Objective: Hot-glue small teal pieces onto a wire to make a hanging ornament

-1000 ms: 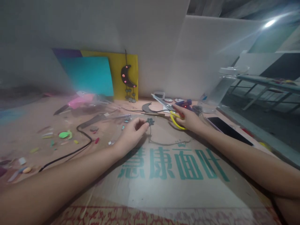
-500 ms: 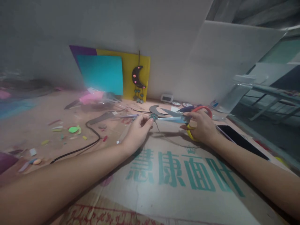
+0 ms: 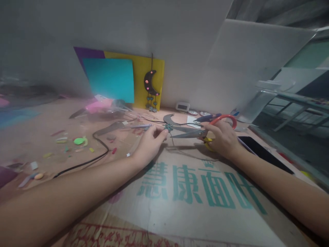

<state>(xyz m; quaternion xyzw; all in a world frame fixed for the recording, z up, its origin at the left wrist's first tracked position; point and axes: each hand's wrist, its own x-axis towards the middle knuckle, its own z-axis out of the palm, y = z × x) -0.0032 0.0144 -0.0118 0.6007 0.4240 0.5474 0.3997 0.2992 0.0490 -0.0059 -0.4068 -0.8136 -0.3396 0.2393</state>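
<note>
Between the thumb and fingers of my left hand is a small teal flower-shaped charm. A thin string hangs from it and trails right over the cardboard. My right hand grips scissors with red and yellow handles. Their blades are partly apart and point left, tips close to the charm and string; I cannot tell whether they touch. Just behind lies a grey crescent moon piece with a dark cord. A finished-looking dark moon ornament with pink dots and dangling charms hangs against the yellow card.
Printed cardboard covers the table under my arms. Clay scraps and a green disc lie left. A black phone rests at right, near the table edge. Coloured cards lean on the wall by a small white digital device.
The scissor blades have swung lower and tilted, with their tips now just below the flower charm. My left hand keeps its pinch in nearly the same place.
</note>
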